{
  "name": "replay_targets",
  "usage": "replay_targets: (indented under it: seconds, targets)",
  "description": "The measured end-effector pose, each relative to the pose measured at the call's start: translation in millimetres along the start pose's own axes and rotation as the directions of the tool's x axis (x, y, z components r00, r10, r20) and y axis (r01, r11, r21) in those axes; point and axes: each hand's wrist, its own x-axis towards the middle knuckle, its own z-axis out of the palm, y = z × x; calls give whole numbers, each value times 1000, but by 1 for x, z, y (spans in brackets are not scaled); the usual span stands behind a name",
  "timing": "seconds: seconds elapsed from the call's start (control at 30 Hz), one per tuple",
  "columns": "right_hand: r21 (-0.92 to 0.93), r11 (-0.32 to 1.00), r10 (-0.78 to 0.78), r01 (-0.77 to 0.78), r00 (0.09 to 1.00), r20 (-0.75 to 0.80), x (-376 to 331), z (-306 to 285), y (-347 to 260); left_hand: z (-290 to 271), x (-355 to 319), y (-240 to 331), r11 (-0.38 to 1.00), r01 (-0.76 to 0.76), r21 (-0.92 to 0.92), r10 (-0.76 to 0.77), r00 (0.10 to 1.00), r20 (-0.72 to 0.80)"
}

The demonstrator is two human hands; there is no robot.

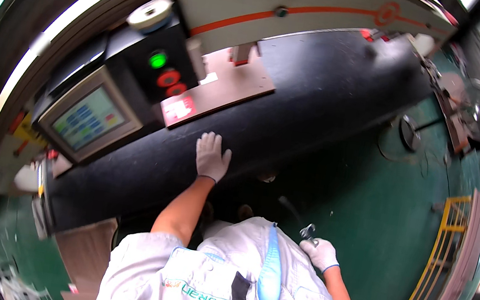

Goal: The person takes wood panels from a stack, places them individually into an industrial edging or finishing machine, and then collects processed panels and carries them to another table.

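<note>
My left hand [212,157], in a pale knit glove, reaches over the near edge of a black conveyor belt [317,93]. Its fingers are stretched out and hold nothing; whether the palm presses on the belt I cannot tell. Just beyond the fingertips lies a flat brown board [239,91] with a red and white label [178,108] at its near left corner. Low at my right side, my gloved right hand [321,255] is closed around a metal air blow gun [308,231]. A dark, blurred tube [289,207] points away from it.
Left of the board stands a black control box with a lit green button [158,59], red buttons [169,78] and a touchscreen [88,117]. A machine beam [328,14] spans the belt's far side. Rightward are a standing fan [476,104] and yellow railing [437,260].
</note>
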Motion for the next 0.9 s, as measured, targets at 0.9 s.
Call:
replay_targets:
  seconds: [0.9]
  targets:
    - [-348, 133, -698, 928, 337, 632, 59, 141, -300, -84, -648, 138, -761, 612, -214, -640, -656, 401]
